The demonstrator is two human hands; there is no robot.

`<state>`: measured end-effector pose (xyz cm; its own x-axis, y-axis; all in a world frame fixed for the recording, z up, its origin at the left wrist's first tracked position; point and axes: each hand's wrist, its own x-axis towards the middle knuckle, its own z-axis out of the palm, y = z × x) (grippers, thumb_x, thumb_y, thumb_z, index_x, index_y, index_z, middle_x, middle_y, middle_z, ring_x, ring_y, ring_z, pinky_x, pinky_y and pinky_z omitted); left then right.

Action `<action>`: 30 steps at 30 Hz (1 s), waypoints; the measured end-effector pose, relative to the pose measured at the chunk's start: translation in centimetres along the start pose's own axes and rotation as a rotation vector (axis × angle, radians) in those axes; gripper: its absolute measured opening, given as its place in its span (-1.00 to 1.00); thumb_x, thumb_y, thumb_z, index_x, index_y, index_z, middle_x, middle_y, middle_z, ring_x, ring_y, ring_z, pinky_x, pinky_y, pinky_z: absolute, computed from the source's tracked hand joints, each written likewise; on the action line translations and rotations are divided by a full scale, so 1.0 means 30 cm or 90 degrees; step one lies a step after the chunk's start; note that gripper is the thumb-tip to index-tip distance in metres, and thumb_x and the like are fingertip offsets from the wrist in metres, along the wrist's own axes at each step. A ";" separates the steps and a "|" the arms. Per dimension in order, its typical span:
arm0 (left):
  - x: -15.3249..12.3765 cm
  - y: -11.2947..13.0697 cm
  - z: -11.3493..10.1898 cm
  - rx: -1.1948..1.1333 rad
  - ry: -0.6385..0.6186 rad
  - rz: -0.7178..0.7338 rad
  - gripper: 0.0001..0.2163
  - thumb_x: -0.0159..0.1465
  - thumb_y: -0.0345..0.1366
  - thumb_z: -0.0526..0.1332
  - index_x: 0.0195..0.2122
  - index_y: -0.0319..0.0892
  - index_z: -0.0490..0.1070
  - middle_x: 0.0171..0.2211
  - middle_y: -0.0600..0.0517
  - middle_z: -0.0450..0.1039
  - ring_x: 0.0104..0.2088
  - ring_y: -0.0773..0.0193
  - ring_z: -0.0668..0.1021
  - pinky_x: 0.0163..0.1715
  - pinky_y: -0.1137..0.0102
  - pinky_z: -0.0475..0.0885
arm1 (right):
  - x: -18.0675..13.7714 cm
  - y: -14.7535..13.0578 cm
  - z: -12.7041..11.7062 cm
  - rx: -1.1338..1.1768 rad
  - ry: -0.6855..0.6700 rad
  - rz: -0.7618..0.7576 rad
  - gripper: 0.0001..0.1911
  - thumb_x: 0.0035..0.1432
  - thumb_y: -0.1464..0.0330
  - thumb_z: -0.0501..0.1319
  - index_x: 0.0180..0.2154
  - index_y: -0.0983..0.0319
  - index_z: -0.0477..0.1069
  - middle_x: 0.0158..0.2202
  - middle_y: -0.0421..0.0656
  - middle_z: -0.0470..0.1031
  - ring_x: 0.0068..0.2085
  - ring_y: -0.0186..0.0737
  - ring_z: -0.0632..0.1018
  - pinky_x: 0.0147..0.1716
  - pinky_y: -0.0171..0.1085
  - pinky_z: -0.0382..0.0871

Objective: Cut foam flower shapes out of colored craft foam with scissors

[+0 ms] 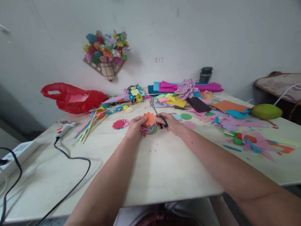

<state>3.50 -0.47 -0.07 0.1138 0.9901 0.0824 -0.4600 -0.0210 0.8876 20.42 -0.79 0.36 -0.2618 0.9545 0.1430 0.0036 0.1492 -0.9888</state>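
Note:
My left hand (136,125) pinches an orange flower cutout (149,119) with a scalloped edge, held a little above the table. In my right hand (169,121) are black-handled scissors (162,120), their blades pointing away toward the wall; the fingers are wrapped about the handles, close beside the orange flower. Beneath the flower lie some round cutouts, among them a green one (154,130), partly covered by my hands. To the left rests a stack of red and pink flower cutouts (120,124). A green oval piece (186,116) lies right of my right hand.
A glue gun (66,127) with a black cord and a white power strip (17,158) are at left. Behind stand a red plastic bag (75,100) and several yellow sticks (90,129). Rightward are a phone (198,104), coloured scraps (255,140) and a green mango-like fruit (266,111).

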 end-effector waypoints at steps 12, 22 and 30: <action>-0.008 0.006 0.012 0.020 -0.001 0.030 -0.69 -0.20 -0.27 0.49 -0.48 -0.27 0.47 -0.58 0.02 0.48 -0.60 0.37 0.46 -0.56 0.45 0.36 | -0.020 -0.012 -0.016 -0.050 -0.149 -0.025 -0.64 0.04 0.09 0.23 -0.44 0.29 0.33 -0.57 -0.20 0.45 -0.65 -0.41 0.42 -0.78 -0.45 0.09; -0.005 0.006 0.012 0.035 0.042 0.055 -0.73 -0.16 -0.25 0.48 -0.55 -0.25 0.44 -0.60 0.03 0.47 -0.59 0.39 0.47 -0.52 0.45 0.37 | -0.015 -0.007 -0.015 -0.085 -0.144 -0.029 -0.67 0.05 0.12 0.24 -0.42 0.28 0.33 -0.55 -0.22 0.43 -0.63 -0.43 0.42 -0.79 -0.46 0.06; 0.002 -0.003 0.013 0.010 0.054 0.062 -0.73 -0.17 -0.29 0.48 -0.58 -0.24 0.40 -0.63 0.06 0.44 -0.62 0.40 0.45 -0.56 0.45 0.33 | -0.011 0.006 -0.001 -0.076 -0.134 -0.013 -0.69 0.01 0.15 0.25 -0.42 0.27 0.32 -0.58 -0.25 0.41 -0.65 -0.43 0.41 -0.80 -0.45 0.03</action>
<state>3.89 -0.45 0.03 -0.0055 0.9914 0.1306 -0.4517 -0.1190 0.8842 20.55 -1.07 0.14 -0.4583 0.8780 0.1378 0.1073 0.2086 -0.9721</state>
